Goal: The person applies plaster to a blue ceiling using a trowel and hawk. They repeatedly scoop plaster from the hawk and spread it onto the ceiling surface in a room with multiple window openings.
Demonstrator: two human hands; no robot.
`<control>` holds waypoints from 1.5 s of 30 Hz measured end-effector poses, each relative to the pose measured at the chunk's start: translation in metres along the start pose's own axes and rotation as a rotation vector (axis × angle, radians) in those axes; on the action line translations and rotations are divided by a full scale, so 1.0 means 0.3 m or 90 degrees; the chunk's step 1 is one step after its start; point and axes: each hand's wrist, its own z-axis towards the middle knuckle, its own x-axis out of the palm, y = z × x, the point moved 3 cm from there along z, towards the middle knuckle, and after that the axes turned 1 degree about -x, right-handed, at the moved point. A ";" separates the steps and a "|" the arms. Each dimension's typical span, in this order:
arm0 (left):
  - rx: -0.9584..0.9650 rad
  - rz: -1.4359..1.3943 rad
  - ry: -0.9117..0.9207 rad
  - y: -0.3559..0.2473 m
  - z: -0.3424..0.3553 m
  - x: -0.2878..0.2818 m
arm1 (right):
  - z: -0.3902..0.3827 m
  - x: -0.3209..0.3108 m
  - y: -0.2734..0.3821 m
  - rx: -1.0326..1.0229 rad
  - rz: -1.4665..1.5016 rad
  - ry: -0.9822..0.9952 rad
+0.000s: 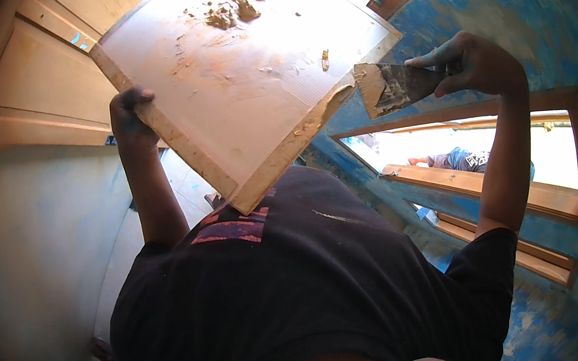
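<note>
board point(245, 90), pale and flat, is raised in front of us at a tilt, its lower corner just above the black shirt point(283, 293). a clump of brown putty point(228, 13) sits near its upper edge, thinner smears run across its face, and more putty is caked along its right-hand edge. our left hand point(128, 117) is closed over the board's left edge, fingers wrapped round the rim and holding it up. our right hand point(472, 63) is closed on the handle of a putty knife point(394, 85); the wide blade is dirty with putty and its tip is touching or just beside the board's right edge, we cannot tell which. both forearms are lifted from the shoulders toward the board.

behind the right hand we note a blue wall point(547, 7), patchy and worn, with a wooden window frame point(499, 183) set in it; bright light comes through the opening. behind the left hand stands a pale panelled wooden door point(42, 75), and below it a plain light wall point(29, 242).
</note>
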 end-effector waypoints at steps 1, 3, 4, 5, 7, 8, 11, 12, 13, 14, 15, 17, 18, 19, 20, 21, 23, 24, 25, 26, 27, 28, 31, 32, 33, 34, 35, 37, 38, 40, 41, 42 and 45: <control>0.011 0.005 0.001 -0.003 0.003 0.004 | 0.002 0.002 -0.003 0.002 0.020 0.010; 0.052 0.025 -0.020 0.004 -0.006 -0.009 | 0.030 0.004 -0.030 -0.016 0.052 0.044; 0.072 0.036 -0.030 0.008 -0.012 -0.015 | 0.044 0.002 -0.042 -0.029 0.058 0.054; 0.065 0.045 -0.033 0.009 -0.009 -0.014 | 0.043 0.006 -0.049 -0.029 0.069 0.057; 0.050 0.062 -0.037 -0.002 -0.007 -0.003 | 0.036 0.011 -0.051 -0.030 0.072 0.063; 0.061 0.074 -0.042 -0.010 -0.016 0.012 | 0.042 0.008 -0.044 -0.036 0.064 0.069; 0.070 0.089 -0.045 -0.011 -0.024 0.037 | 0.070 0.027 -0.038 -0.090 0.080 0.088; 0.058 0.079 -0.039 -0.008 -0.012 0.017 | 0.082 0.032 -0.038 -0.116 0.092 0.096; 0.046 0.069 -0.033 -0.004 -0.006 0.005 | 0.096 0.037 -0.038 -0.110 0.066 0.107; 0.042 0.063 -0.028 -0.003 -0.008 0.013 | 0.102 0.040 -0.035 -0.100 0.042 0.117; 0.039 0.058 -0.023 -0.004 -0.015 0.024 | 0.104 0.042 -0.037 -0.090 0.019 0.127; 0.030 0.051 -0.027 -0.004 -0.019 0.034 | 0.104 0.043 -0.047 -0.084 0.062 0.118; 0.025 0.049 -0.035 -0.004 -0.019 0.034 | 0.105 0.046 -0.053 -0.082 0.082 0.113; 0.019 0.048 -0.044 -0.004 -0.018 0.035 | 0.110 0.051 -0.062 -0.091 0.079 0.121; 0.020 0.050 -0.042 -0.006 -0.016 0.032 | 0.118 0.057 -0.074 -0.100 0.076 0.126; 0.021 0.052 -0.041 -0.007 -0.012 0.025 | 0.122 0.060 -0.081 -0.109 0.072 0.131; 0.016 0.059 -0.038 -0.010 -0.002 0.009 | 0.132 0.068 -0.079 -0.115 0.058 0.137; 0.010 0.063 -0.036 -0.012 0.004 -0.001 | 0.138 0.073 -0.079 -0.119 0.051 0.140; 0.004 0.068 -0.035 -0.011 0.007 -0.007 | 0.142 0.076 -0.082 -0.114 0.039 0.140; 0.009 0.085 -0.039 -0.012 0.002 0.001 | 0.146 0.078 -0.087 -0.110 0.028 0.141; 0.013 0.101 -0.044 -0.018 -0.005 0.016 | 0.149 0.080 -0.092 -0.105 0.017 0.143; 0.017 0.117 -0.049 -0.020 -0.010 0.024 | 0.150 0.082 -0.097 -0.105 0.021 0.142; 0.019 0.126 -0.027 -0.011 0.016 -0.013 | 0.159 0.096 -0.117 -0.117 0.018 0.137; 0.025 0.122 -0.032 -0.010 0.020 -0.022 | 0.163 0.098 -0.125 -0.130 0.009 0.138; 0.032 0.119 -0.037 -0.009 0.023 -0.030 | 0.161 0.101 -0.129 -0.142 0.000 0.138; 0.039 0.115 -0.041 -0.008 0.027 -0.032 | 0.158 0.101 -0.123 -0.148 0.000 0.131; 0.047 0.114 -0.033 -0.004 0.015 -0.013 | 0.159 0.100 -0.109 -0.153 -0.001 0.127; 0.065 0.111 -0.018 0.003 -0.021 0.034 | 0.155 0.097 -0.094 -0.152 0.001 0.121; 0.061 0.103 -0.016 0.002 -0.019 0.039 | 0.147 0.099 -0.088 -0.144 0.008 0.116; 0.055 0.086 -0.012 -0.001 -0.013 0.044 | 0.130 0.099 -0.078 -0.135 0.018 0.111; 0.052 0.090 -0.009 -0.001 -0.005 0.033 | 0.132 0.099 -0.075 -0.139 0.019 0.113; 0.048 0.094 -0.006 -0.001 0.006 0.016 | 0.133 0.101 -0.072 -0.143 0.020 0.115; 0.037 0.110 -0.004 -0.001 -0.004 0.014 | 0.150 0.108 -0.050 -0.205 0.028 0.088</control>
